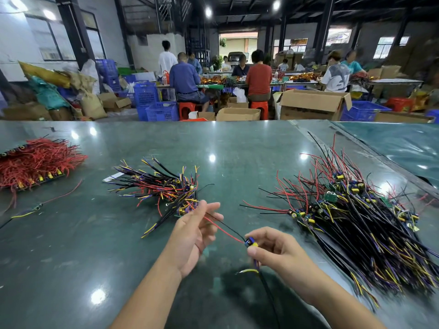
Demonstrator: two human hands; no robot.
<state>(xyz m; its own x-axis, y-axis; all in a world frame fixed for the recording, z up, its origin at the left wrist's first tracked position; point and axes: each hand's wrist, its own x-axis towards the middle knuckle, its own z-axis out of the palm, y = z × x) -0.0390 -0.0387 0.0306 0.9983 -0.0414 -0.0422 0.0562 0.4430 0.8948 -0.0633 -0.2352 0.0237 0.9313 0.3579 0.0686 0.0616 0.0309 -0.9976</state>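
My right hand pinches a small circuit module with blue and yellow parts between thumb and forefinger, above the green table. A red and a black lead run from the module up-left to my left hand, whose thumb and fingertips pinch them. Black, purple and yellow wires hang down from the module below my right hand.
A heap of wired modules lies to the right, a smaller bundle ahead of my left hand, and a red-wired pile at far left. One loose module lies at the left. Seated people, cardboard boxes and blue crates stand beyond the table.
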